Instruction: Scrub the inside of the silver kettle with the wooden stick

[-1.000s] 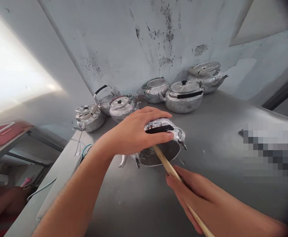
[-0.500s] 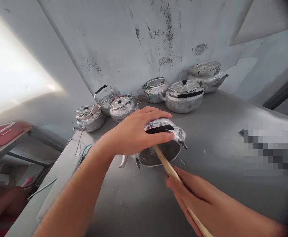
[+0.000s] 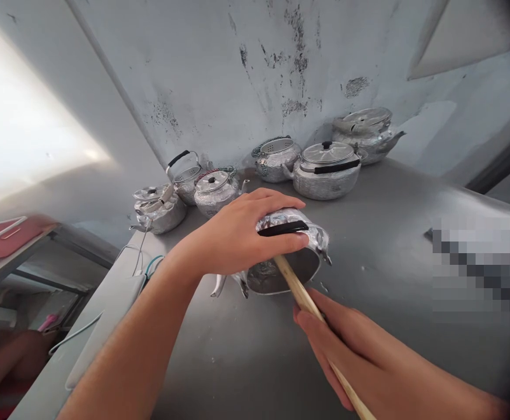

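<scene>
A dented aluminium kettle (image 3: 283,279) lies tipped on the table, its open mouth facing me and its spout toward the left. My left hand (image 3: 252,233) is closed over its upper side, with the thumb along the black handle grip (image 3: 283,228). A wooden stick (image 3: 302,296) runs into the kettle's mouth, and its far end is hidden inside. Lower right, my right hand (image 3: 340,338) is wrapped round that stick.
Behind stand several other aluminium kettles, among them a lidded one (image 3: 326,170) near the stained wall (image 3: 220,76). Cables and a pale flat panel (image 3: 106,332) lie along the left edge. A pink bag (image 3: 10,236) rests on a shelf; a person's leg (image 3: 14,359) shows below. Something pixelated is at right.
The stick has shifted slightly to the right inside the kettle's mouth, along with my right hand. My left hand and the kettle look unmoved.
</scene>
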{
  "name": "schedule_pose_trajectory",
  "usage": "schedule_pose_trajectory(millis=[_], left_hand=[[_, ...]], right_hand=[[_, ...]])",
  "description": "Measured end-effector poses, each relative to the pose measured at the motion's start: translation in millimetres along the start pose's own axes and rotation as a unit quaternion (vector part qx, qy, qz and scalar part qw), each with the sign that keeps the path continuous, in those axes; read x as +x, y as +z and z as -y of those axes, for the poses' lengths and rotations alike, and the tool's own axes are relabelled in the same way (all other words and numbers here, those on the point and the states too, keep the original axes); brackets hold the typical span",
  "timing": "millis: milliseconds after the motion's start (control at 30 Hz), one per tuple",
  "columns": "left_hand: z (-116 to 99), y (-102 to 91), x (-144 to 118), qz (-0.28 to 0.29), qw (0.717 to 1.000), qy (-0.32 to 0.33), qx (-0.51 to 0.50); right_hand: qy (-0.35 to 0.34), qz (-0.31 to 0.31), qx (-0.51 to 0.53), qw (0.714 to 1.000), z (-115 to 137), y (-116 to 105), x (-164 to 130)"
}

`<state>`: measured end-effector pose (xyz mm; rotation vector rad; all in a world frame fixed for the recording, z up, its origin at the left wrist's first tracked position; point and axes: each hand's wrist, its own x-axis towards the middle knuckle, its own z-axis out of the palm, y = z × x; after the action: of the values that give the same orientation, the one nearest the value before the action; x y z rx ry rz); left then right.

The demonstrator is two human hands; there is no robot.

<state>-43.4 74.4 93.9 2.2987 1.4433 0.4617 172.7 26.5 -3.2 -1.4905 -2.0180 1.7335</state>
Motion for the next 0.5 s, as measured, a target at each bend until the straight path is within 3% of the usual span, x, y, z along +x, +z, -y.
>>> schedule_pose_trajectory(millis=[267,400,500], left_hand=[[-1.3,0.6,-0.3,0.000,1.000,0.000,0.001],[-0.4,0.8,0.0,0.001,1.000,-0.001,0.002],[1.5,0.6,0.0,0.002,1.000,0.000,0.004]], right_hand=[[-0.018,-0.002,0.021,1.000,0.3,-0.8,2.6],[0.008,0.020,0.044,0.999,3.1,-0.8,1.9],[-0.017,0.009,0.048,0.999,2.0,-1.1,2.4]])
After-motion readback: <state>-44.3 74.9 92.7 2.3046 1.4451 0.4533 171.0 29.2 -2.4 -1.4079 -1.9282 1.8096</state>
